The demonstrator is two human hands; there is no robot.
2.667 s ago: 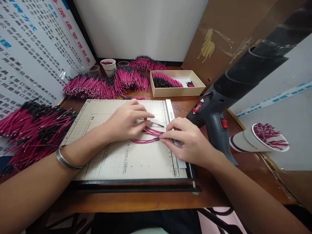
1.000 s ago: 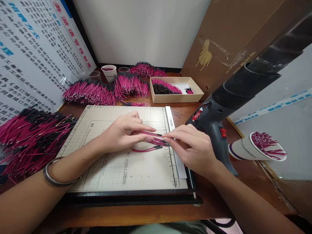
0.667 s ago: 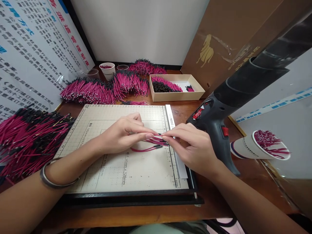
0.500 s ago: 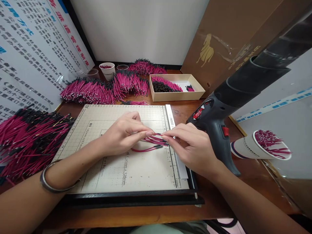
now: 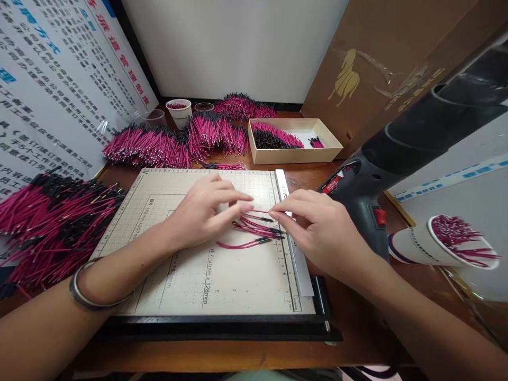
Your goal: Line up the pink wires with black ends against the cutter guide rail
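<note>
Wears a plain silver-grey metal bangle [image 5: 85, 304] on the left forearm [image 5: 130, 262], pretty smooth, kinda loose with a gap showing, darker along the lower curve. Goes bare on the left hand [image 5: 206, 211], right hand [image 5: 321, 222] and right forearm [image 5: 397, 286]. Shows a sliver of pale greenish cloth [image 5: 256, 376] at the bottom edge, too cropped to call.

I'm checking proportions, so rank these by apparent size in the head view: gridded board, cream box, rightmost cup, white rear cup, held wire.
1. Gridded board
2. Cream box and rightmost cup: too alike to rank; the cup is nearer the camera
3. White rear cup
4. Held wire, visible part only
</note>
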